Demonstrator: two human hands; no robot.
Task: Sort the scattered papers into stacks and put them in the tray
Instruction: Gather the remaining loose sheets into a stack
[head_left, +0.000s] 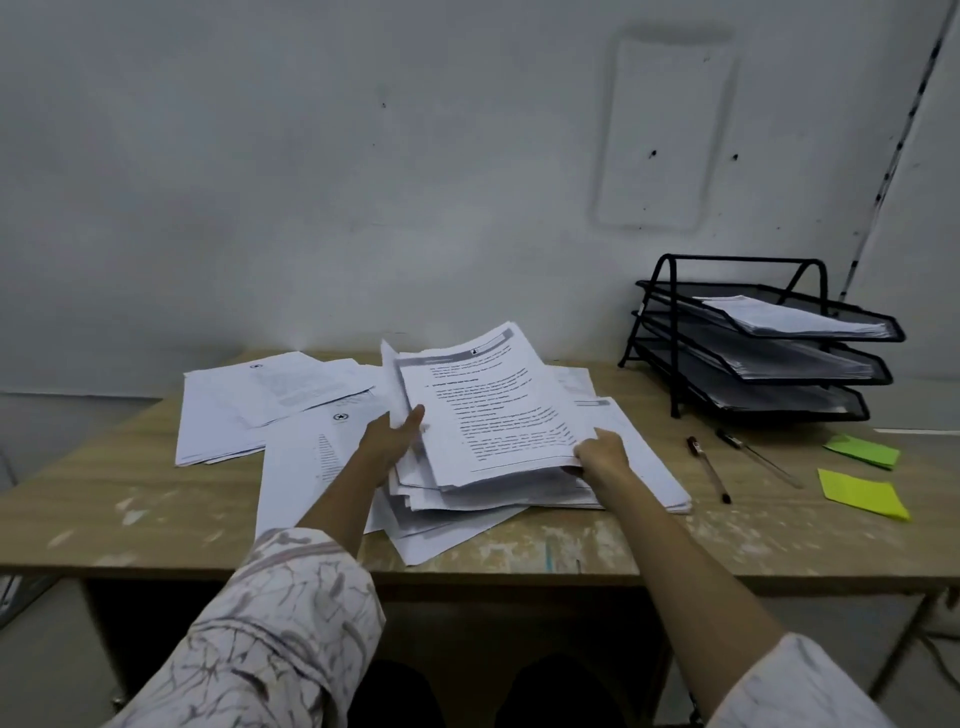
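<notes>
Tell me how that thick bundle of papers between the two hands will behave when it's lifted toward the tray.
The paper bundle will probably sag and fan: its sheets sit unaligned, edges jutting out. It looks fairly heavy for paper, being thick, so the left hand and right hand gripping opposite edges seems wise. Loose sheets may slip out; nothing visibly clips or binds them.

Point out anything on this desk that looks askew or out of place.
The loose papers lie fanned at mixed angles, some corners hanging over the table front edge. Both hands, left and right, grip a crooked bundle. The tray stacks look neat.
</notes>
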